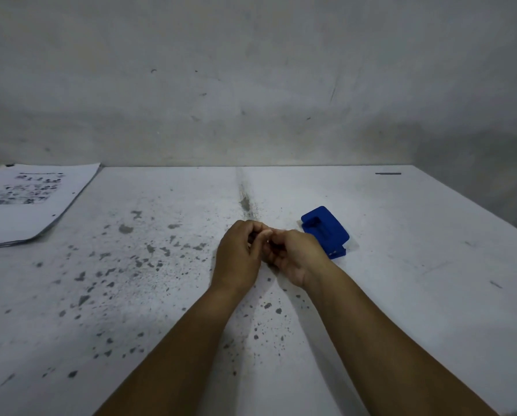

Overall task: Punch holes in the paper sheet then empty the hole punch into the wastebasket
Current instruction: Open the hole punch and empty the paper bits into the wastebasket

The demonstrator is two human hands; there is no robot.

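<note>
A blue hole punch (325, 230) rests on the white table just right of centre. A stack of printed paper sheets (32, 199) lies at the far left corner, its near edge curling up. My left hand (239, 256) and my right hand (296, 256) meet at the middle of the table, fingers curled and touching each other. Neither holds anything that I can see. My right hand sits just left of the punch and hides its near left corner. No wastebasket is in view.
The white table (416, 265) is worn, with dark chipped spots across its left and middle. A grey wall (251, 85) rises right behind its far edge. The table's right edge runs diagonally at the far right.
</note>
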